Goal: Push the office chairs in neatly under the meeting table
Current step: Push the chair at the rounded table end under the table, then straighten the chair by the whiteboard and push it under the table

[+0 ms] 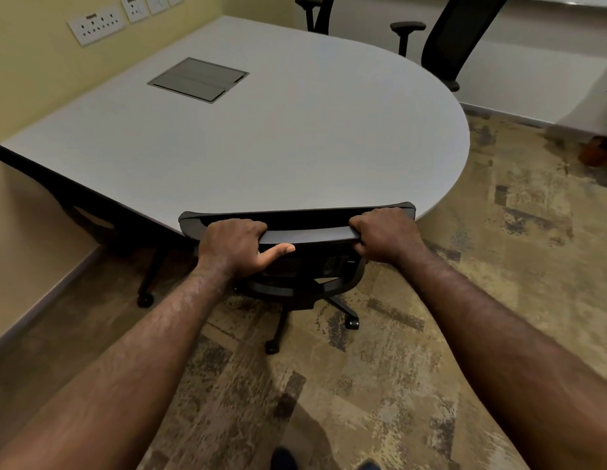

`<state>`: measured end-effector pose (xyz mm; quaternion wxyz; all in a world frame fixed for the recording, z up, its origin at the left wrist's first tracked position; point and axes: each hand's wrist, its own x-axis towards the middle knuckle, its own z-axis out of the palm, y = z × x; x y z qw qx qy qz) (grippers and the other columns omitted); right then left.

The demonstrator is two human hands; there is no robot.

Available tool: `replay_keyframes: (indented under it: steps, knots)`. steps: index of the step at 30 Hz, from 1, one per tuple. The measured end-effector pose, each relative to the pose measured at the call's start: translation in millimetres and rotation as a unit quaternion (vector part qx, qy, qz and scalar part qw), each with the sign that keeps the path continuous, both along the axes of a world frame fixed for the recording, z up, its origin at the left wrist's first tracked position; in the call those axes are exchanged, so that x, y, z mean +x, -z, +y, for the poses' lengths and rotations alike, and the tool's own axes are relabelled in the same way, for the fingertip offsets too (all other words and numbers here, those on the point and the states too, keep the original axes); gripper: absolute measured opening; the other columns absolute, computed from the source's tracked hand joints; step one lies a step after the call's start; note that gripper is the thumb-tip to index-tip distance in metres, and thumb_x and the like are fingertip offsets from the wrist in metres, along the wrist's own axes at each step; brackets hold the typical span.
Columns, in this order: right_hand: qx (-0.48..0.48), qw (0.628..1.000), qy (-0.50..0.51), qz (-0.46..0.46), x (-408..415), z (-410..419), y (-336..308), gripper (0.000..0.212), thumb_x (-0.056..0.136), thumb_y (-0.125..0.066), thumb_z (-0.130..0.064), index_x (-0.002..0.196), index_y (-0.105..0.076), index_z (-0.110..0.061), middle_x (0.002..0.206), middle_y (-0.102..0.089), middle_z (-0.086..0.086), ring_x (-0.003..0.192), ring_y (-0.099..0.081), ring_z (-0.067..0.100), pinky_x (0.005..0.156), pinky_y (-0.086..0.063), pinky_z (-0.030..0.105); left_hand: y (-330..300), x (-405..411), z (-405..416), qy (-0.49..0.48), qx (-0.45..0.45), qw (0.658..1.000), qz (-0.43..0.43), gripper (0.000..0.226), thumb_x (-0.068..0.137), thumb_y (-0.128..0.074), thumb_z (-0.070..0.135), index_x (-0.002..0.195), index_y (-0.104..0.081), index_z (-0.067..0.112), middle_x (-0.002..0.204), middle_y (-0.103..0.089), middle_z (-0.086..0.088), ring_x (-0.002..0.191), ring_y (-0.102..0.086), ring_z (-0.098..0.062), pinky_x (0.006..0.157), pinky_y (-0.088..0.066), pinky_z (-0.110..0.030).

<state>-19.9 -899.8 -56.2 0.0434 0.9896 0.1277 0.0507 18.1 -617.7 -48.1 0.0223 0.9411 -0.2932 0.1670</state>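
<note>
Head view — both hands point(232, 247) grip chair backrest point(309, 228).

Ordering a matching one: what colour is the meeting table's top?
Plain light grey table top, seen in the head view.

Two bare forearms, no sleeves in view, visible hair along both. Left hand point(235, 247) and right hand point(387, 236) bare: no gloves, rings, watch or wristband. Dark shoe tips point(284, 458) at bottom edge, blurred, detail unclear.
</note>
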Motion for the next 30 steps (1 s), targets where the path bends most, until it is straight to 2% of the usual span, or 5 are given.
replay_keyframes:
  steps: [12,16,21,25,30]
  knots:
    - [-0.002,1.0,0.021,0.015,0.9,9.6,-4.2,0.018,0.073,-0.058,-0.035,0.071,-0.043,-0.027,0.07,-0.059,-0.003,0.067,-0.059,0.023,0.055,-0.041,0.03,-2.3,7.7,8.8,0.012,-0.002,1.0,0.011,0.072,0.075,-0.019,0.09,0.056,-0.039,0.024,0.05,-0.039,0.01,0.047,-0.041,-0.014,0.043,-0.023,-0.024]
    - [-0.004,1.0,0.028,0.012,-4.6,9.9,-2.9,0.018,0.072,-0.059,-0.035,0.071,-0.043,-0.027,0.07,-0.059,-0.004,0.067,-0.059,0.022,0.054,-0.036,0.029,-0.8,3.3,9.7,0.011,-0.005,1.0,0.012,0.072,0.076,-0.019,0.09,0.056,-0.041,0.024,0.049,-0.036,0.011,0.044,-0.039,-0.012,0.044,-0.022,-0.022]
    - [0.008,0.999,0.048,0.014,-15.2,15.9,-4.7,0.018,0.073,-0.063,-0.031,0.075,-0.046,-0.025,0.069,-0.052,-0.008,0.067,-0.058,0.02,0.054,-0.041,0.03,2.2,0.3,11.8,0.013,0.002,1.0,0.02,0.074,0.075,-0.017,0.091,0.059,-0.046,0.024,0.051,-0.039,0.011,0.047,-0.041,-0.013,0.043,-0.026,-0.023]
    - [0.037,0.999,0.031,-0.022,-26.1,17.5,-2.0,0.024,0.076,-0.063,-0.036,0.089,-0.049,-0.021,0.085,-0.059,-0.001,0.081,-0.057,0.022,0.073,-0.043,0.036,2.7,-0.2,13.9,0.02,-0.003,0.999,0.036,0.073,0.074,-0.019,0.092,0.063,-0.045,0.024,0.057,-0.045,0.01,0.052,-0.046,-0.013,0.044,-0.027,-0.026]
    - [0.078,0.994,0.026,-0.069,-47.5,17.5,-0.6,0.063,0.08,-0.052,-0.062,0.127,-0.042,-0.02,0.121,-0.054,0.004,0.11,-0.049,0.024,0.098,-0.035,0.044,-0.3,-1.5,17.5,0.057,-0.067,0.995,0.044,0.061,0.082,-0.032,0.081,0.084,-0.05,0.023,0.078,-0.051,0.006,0.07,-0.047,-0.017,0.058,-0.035,-0.031]
